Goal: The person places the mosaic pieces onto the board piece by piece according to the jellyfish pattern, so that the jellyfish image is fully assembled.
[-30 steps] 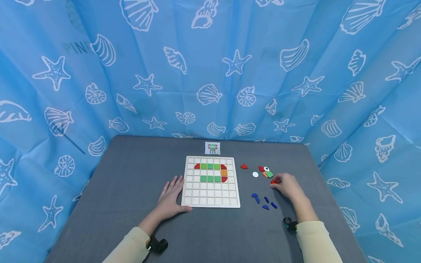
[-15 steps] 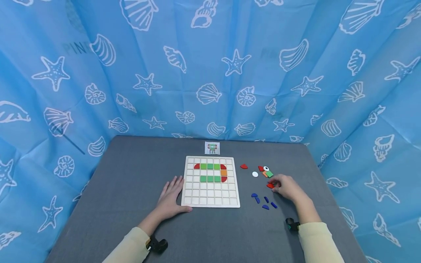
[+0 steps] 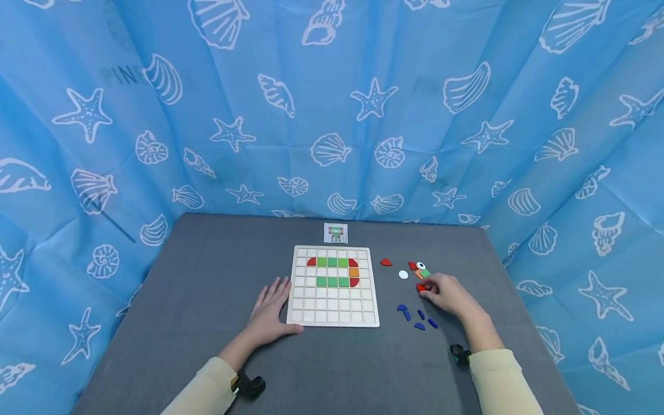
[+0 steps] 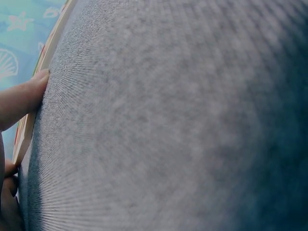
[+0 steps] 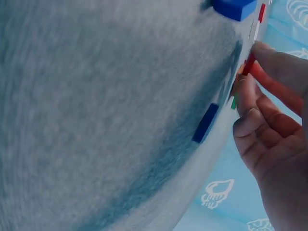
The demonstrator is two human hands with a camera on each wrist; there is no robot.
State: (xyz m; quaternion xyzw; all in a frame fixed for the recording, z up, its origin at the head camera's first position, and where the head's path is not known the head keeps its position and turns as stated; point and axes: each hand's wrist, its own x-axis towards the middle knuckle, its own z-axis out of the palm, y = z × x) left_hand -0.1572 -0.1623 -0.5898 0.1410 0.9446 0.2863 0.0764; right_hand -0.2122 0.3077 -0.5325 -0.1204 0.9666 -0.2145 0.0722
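Note:
A white square grid board (image 3: pixel 332 304) lies on the table with red, green and orange tiles in its upper rows. My left hand (image 3: pixel 270 314) rests flat at the board's left side, fingers straight, thumb against its lower left corner. In the left wrist view, the thumb (image 4: pixel 29 94) touches the board's edge. My right hand (image 3: pixel 450 295) pinches a red tile (image 3: pixel 421 287) between thumb and fingers, right of the board. The right wrist view shows this red tile (image 5: pixel 249 64) edge-on at the fingertips. Just beyond lie a green tile (image 3: pixel 425 273) and an orange tile (image 3: pixel 419 275).
Several blue pieces (image 3: pixel 419 326) lie in front of the right hand. A white disc (image 3: pixel 403 275), a red tile (image 3: pixel 386 262), another red tile (image 3: pixel 412 265) and an eye-like disc (image 3: pixel 421 266) lie right of the board. A small picture card (image 3: pixel 335 233) lies behind it.
The right hand has shifted slightly left with the red tile, which has been turned between the fingers. The left hand and the board have stayed in place.

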